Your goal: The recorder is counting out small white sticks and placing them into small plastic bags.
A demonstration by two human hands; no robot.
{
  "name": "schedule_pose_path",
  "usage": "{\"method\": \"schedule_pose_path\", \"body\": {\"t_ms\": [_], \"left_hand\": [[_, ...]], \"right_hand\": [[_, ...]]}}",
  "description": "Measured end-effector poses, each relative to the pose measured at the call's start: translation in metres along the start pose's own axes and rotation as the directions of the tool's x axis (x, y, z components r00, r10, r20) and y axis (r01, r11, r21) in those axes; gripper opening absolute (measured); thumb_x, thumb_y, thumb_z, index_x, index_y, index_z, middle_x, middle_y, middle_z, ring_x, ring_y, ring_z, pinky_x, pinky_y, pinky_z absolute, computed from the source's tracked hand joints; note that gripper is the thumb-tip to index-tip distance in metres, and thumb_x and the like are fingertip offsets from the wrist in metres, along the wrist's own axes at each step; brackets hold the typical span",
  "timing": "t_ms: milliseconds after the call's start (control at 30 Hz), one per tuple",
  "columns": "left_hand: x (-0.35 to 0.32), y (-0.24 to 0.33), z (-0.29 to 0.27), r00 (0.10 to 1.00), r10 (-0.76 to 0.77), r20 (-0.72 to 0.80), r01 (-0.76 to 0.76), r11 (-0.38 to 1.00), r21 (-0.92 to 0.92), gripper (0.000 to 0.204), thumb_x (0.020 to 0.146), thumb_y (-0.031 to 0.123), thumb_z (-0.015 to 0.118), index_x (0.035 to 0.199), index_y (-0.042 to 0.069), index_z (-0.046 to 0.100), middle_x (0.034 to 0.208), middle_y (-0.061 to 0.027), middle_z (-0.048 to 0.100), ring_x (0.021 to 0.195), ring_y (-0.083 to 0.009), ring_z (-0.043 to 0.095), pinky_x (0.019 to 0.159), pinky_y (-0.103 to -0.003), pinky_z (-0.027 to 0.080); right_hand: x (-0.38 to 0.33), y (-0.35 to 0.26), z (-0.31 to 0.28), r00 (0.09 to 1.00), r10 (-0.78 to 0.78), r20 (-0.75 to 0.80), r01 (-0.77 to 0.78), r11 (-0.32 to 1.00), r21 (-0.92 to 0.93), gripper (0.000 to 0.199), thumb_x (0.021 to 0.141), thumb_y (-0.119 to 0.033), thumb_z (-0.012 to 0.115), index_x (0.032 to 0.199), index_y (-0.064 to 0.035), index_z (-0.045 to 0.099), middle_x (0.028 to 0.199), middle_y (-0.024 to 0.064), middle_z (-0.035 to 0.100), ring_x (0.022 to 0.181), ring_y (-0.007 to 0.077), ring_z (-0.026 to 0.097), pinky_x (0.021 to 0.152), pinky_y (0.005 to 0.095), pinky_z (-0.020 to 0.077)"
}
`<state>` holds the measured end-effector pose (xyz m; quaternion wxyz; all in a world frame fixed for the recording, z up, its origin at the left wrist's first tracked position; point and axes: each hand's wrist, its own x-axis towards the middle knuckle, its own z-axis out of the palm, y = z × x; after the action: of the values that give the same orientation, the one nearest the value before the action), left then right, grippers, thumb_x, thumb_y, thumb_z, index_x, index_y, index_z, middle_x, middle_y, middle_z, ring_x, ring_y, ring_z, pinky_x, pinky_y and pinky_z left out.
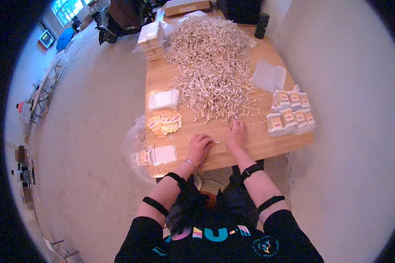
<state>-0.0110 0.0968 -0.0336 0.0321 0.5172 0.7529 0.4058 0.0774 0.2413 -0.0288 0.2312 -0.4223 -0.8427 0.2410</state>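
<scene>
The left hand [200, 145] pinches a few cotton swabs [215, 141] on the counter [267, 144] while the right hand [235, 131], fingers curled, picks at the big swab pile [210, 61], which may slide and scatter sticks.

hidden: swabs under left hand [200, 147] and right hand [235, 133], count unclear | cut off: cardboard box [186, 6] at table's far edge | too small: labels on packed bags [291, 115] near right edge

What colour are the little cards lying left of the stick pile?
Yellow with red patches, the cards show best in the head view.
</scene>
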Motion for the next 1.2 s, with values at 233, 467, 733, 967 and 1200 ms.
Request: {"method": "schedule_pose_path", "body": {"t_ms": [233, 467, 733, 967, 1200], "left_hand": [[0.040, -0.009, -0.001, 0.934, -0.164, -0.316, 0.231, 0.954, 0.189, 0.028, 0.073, 0.011, 0.064, 0.100, 0.008, 0.059, 0.104, -0.0101, 0.056, 0.101, -0.0305, 0.047, 0.087, -0.040, 0.038], [0.051, -0.031, -0.004, 0.972, -0.200, -0.123, 0.214, 0.971, 0.106, 0.012, 0.072, 0.010, 0.063, 0.082, 0.006, 0.061, 0.086, -0.0115, 0.057, 0.089, -0.0303, 0.051, 0.078, -0.038, 0.041], [0.000, -0.023, -0.026, 0.970, -0.213, -0.118, 0.222, 0.973, 0.069, 0.012, 0.074, 0.011, 0.062, 0.083, 0.002, 0.059, 0.089, -0.0152, 0.056, 0.085, -0.0330, 0.053, 0.075, -0.038, 0.045], [-0.010, -0.016, -0.016, 0.922, -0.241, -0.303, 0.269, 0.962, 0.052, 0.043, 0.076, 0.016, 0.063, 0.113, 0.000, 0.046, 0.117, -0.0236, 0.044, 0.109, -0.0384, 0.042, 0.096, -0.042, 0.034], [0.000, -0.014, -0.004, 0.872, -0.324, -0.367, 0.383, 0.919, 0.098, 0.047, 0.079, 0.017, 0.061, 0.118, -0.001, 0.044, 0.121, -0.0232, 0.043, 0.113, -0.0377, 0.040, 0.099, -0.042, 0.031]], "right_hand": [[-0.015, -0.009, 0.020, 0.929, -0.365, 0.056, 0.353, 0.924, 0.148, 0.013, 0.074, -0.009, 0.057, 0.085, -0.0049, 0.062, 0.090, 0.0110, 0.057, 0.091, 0.0296, 0.051, 0.079, 0.0388, 0.0423], [0.005, 0.025, -0.011, 0.947, -0.320, 0.019, 0.320, 0.947, -0.036, 0.016, 0.073, -0.011, 0.058, 0.087, -0.0060, 0.064, 0.091, 0.0103, 0.057, 0.090, 0.0298, 0.051, 0.081, 0.0397, 0.0411], [-0.032, -0.003, -0.021, 0.938, -0.333, 0.094, 0.345, 0.920, -0.188, 0.040, 0.076, -0.025, 0.060, 0.110, -0.0044, 0.052, 0.109, 0.0138, 0.050, 0.101, 0.0331, 0.046, 0.089, 0.0437, 0.0372], [-0.035, 0.007, -0.021, 0.926, -0.323, 0.194, 0.343, 0.936, -0.077, 0.056, 0.069, -0.032, 0.070, 0.114, -0.0045, 0.050, 0.112, 0.0149, 0.047, 0.105, 0.0331, 0.044, 0.091, 0.0422, 0.0365], [-0.035, 0.012, -0.019, 0.956, -0.282, 0.084, 0.285, 0.958, -0.019, 0.051, 0.063, -0.024, 0.075, 0.108, -0.0059, 0.056, 0.101, 0.0132, 0.050, 0.098, 0.0307, 0.046, 0.087, 0.0405, 0.0373]]}}
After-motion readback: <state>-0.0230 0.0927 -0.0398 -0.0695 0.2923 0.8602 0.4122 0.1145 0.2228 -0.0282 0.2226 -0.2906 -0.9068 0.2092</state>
